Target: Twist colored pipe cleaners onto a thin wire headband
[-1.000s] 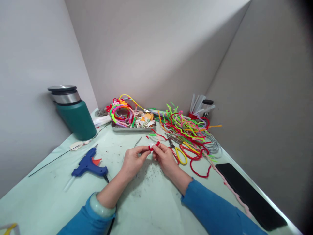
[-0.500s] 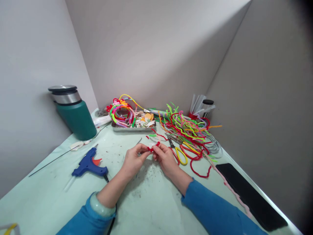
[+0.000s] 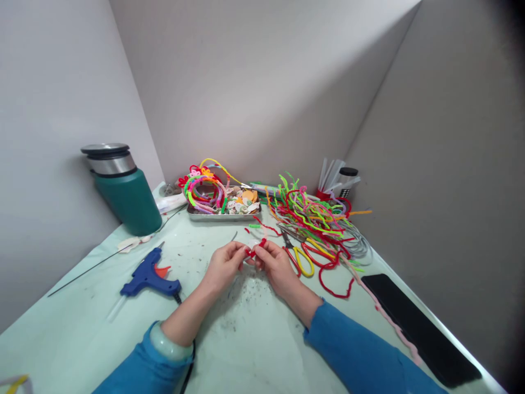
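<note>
Over the middle of the table, my left hand (image 3: 226,264) and my right hand (image 3: 275,265) meet at the fingertips. Between them is a short red pipe cleaner (image 3: 251,253), bent, its ends pinched by both hands; part of it is hidden by the fingers. Just beyond the fingers lie small cut bits, including a green piece (image 3: 255,226) and a thin red strand. Beside my right hand rest scissors with yellow and red handles (image 3: 304,261). A longer red pipe cleaner (image 3: 337,294) curves on the table farther right.
A blue glue gun (image 3: 151,279) lies left, near a green bottle (image 3: 123,197). Behind my hands stands a metal tray (image 3: 223,217) with colourful pipe-cleaner rings and paper pieces. At right are a pipe-cleaner heap (image 3: 311,210) and a black phone-like slab (image 3: 418,328).
My fingertips have shifted slightly, and the red pipe cleaner has moved a little left and down between them. The things on the table have stayed in place.
</note>
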`<control>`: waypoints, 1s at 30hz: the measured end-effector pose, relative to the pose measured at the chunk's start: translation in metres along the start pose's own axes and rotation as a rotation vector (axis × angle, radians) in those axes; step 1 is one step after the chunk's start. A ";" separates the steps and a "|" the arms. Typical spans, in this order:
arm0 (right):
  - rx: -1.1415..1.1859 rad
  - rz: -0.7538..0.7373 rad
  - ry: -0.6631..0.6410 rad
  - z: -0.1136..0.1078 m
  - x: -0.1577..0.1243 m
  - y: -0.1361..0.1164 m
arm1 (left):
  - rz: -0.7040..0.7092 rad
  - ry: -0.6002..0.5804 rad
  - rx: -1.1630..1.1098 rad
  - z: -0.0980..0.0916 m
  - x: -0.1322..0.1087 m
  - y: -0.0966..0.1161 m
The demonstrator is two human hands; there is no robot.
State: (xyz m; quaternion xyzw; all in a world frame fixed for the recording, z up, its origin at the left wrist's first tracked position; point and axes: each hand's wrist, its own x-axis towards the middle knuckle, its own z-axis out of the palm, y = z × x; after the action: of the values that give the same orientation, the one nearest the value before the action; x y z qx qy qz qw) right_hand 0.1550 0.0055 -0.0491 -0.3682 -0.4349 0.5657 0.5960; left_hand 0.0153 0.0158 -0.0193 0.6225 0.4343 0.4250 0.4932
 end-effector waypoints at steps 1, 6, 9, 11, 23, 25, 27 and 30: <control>-0.016 -0.005 0.001 0.000 0.000 0.000 | -0.013 -0.006 -0.004 0.000 0.000 0.001; -0.038 -0.015 -0.004 0.000 0.000 0.000 | -0.004 -0.031 0.067 0.000 -0.002 0.001; -0.029 -0.012 -0.006 0.000 0.000 0.000 | 0.027 -0.039 0.161 -0.001 -0.001 -0.003; -0.020 -0.011 -0.005 0.000 0.000 0.000 | 0.041 -0.037 0.217 -0.002 -0.001 -0.005; 0.007 0.012 -0.011 0.000 0.000 0.000 | 0.224 -0.027 0.400 -0.003 -0.005 0.000; 0.005 0.013 -0.014 0.000 0.000 0.000 | 0.279 0.000 0.466 -0.003 -0.006 0.001; 0.006 0.012 -0.012 -0.001 0.000 0.000 | 0.321 0.013 0.516 -0.002 -0.007 0.002; 0.014 0.010 -0.007 -0.001 0.000 0.001 | 0.360 0.028 0.579 -0.001 -0.007 0.002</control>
State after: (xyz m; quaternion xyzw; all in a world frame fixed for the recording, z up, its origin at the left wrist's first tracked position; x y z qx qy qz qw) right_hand 0.1552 0.0061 -0.0505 -0.3640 -0.4315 0.5729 0.5942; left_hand 0.0125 0.0087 -0.0182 0.7974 0.4270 0.3728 0.2071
